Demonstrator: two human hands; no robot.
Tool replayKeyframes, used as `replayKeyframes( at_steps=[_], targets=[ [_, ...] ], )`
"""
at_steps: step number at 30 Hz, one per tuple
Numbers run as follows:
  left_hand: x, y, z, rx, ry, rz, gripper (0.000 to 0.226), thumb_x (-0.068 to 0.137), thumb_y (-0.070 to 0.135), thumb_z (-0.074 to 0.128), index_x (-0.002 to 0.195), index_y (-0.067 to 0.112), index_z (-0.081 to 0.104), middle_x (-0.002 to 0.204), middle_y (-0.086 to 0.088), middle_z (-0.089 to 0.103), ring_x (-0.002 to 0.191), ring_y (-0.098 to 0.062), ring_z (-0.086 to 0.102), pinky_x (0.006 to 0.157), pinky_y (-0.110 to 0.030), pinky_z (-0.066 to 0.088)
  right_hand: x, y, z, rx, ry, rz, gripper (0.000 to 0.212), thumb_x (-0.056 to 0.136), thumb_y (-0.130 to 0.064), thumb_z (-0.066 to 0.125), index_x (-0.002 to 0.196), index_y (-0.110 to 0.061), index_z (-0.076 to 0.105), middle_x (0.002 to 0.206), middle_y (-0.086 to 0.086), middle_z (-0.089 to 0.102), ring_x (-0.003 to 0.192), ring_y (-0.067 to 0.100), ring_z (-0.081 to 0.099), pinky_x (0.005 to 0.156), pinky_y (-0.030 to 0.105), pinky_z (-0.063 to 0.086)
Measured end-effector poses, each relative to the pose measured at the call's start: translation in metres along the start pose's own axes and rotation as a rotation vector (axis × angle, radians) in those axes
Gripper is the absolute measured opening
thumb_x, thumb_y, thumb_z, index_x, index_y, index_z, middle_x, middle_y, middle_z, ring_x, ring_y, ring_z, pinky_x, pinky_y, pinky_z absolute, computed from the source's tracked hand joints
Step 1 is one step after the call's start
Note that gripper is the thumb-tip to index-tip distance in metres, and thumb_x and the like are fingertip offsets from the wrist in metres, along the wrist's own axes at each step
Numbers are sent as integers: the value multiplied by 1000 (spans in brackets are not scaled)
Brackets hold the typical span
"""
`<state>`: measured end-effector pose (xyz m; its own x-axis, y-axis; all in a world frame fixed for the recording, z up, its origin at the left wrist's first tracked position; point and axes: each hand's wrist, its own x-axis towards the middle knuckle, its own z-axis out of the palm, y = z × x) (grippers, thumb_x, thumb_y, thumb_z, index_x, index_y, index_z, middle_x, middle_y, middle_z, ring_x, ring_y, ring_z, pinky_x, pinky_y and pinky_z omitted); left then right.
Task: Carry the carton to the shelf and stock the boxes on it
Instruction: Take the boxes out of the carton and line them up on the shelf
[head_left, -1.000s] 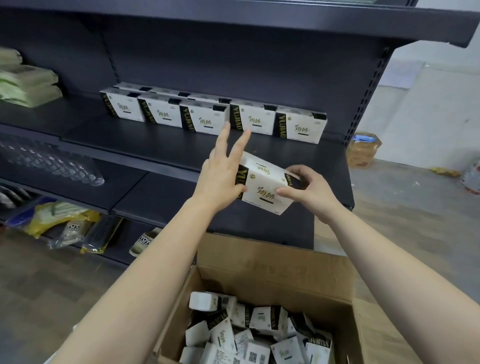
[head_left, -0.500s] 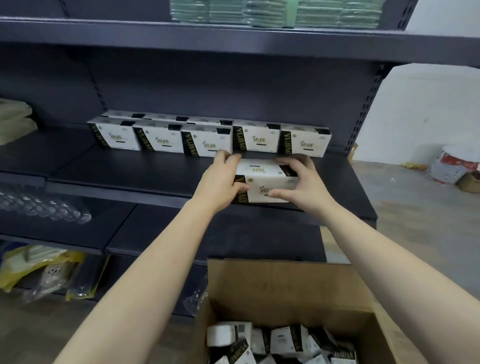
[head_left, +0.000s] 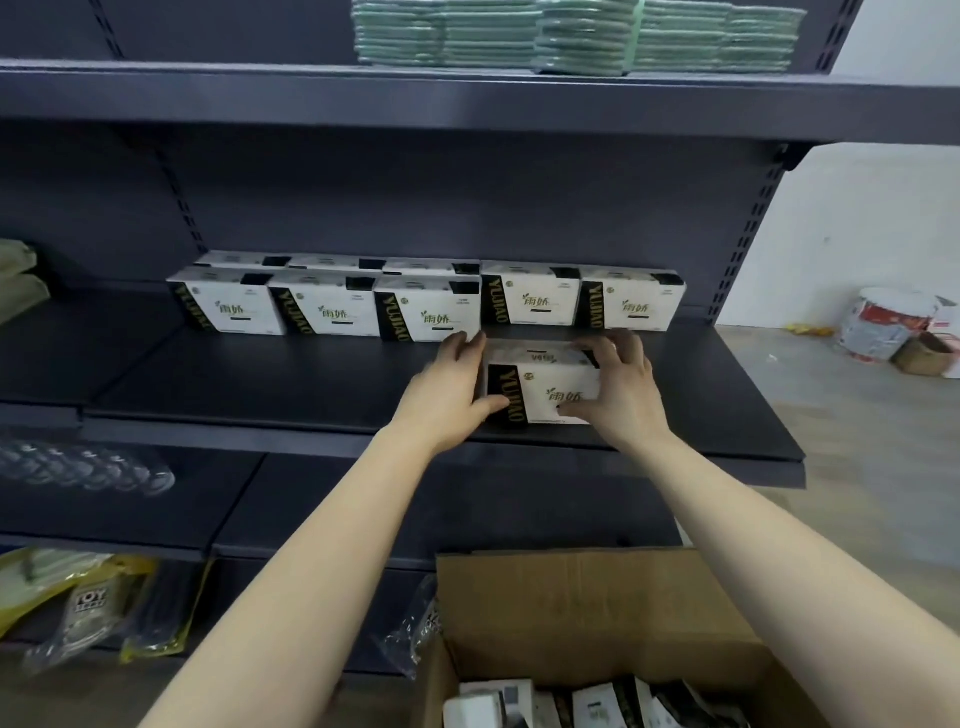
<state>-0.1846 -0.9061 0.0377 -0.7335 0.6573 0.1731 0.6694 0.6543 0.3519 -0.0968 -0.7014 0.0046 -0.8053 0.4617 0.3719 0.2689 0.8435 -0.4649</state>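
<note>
A white box with a black side band stands on the dark middle shelf, in front of a row of like boxes along the back. My left hand grips its left end, thumb on the front and fingers over the top. My right hand grips its right end the same way. The open brown carton sits low in front of me, with several more boxes lying loose inside.
Green stacked packs fill the top shelf. Yellow bagged goods and clear wrapped items lie on the lower shelves at left. A small cardboard box and a wrapped bundle stand on the floor at right.
Both hands carried the box up from over the carton, turned it level and brought it down onto the middle shelf in front of the back row. The camera tilted upward.
</note>
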Motion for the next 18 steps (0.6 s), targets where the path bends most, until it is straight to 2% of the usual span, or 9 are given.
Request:
replayKeyframes(
  at_steps=[5, 8, 12, 18],
  targets=[
    [15, -13, 1, 34, -5, -9, 78, 92, 45, 60, 154, 19, 22, 153, -7, 31, 135, -29, 40, 103, -48, 42, 22, -2, 19, -87, 82, 14, 78, 70, -33, 85, 137, -26, 47, 141, 9, 27, 122, 36, 43, 87, 45, 52],
    [24, -19, 3, 62, -19, 1, 70, 93, 44, 58, 152, 21, 27, 151, -4, 33, 136, -26, 37, 106, -44, 39, 38, -3, 28, -103, 95, 35, 77, 72, -33, 84, 139, -29, 45, 138, 9, 28, 121, 33, 44, 82, 45, 54],
    [37, -24, 8, 57, -11, 9, 67, 93, 45, 57, 150, 23, 30, 149, -1, 35, 135, -23, 37, 108, -46, 36, 61, -2, 39, -109, 87, 47, 75, 75, -29, 82, 140, -28, 43, 138, 9, 29, 122, 32, 44, 79, 45, 56],
    [55, -34, 8, 49, 3, 10, 61, 94, 45, 56, 147, 25, 35, 149, 3, 34, 136, -21, 37, 111, -44, 32, 92, 3, 52, -117, 67, 50, 76, 76, -27, 81, 141, -27, 42, 143, 11, 28, 128, 34, 41, 79, 46, 54]
  ],
)
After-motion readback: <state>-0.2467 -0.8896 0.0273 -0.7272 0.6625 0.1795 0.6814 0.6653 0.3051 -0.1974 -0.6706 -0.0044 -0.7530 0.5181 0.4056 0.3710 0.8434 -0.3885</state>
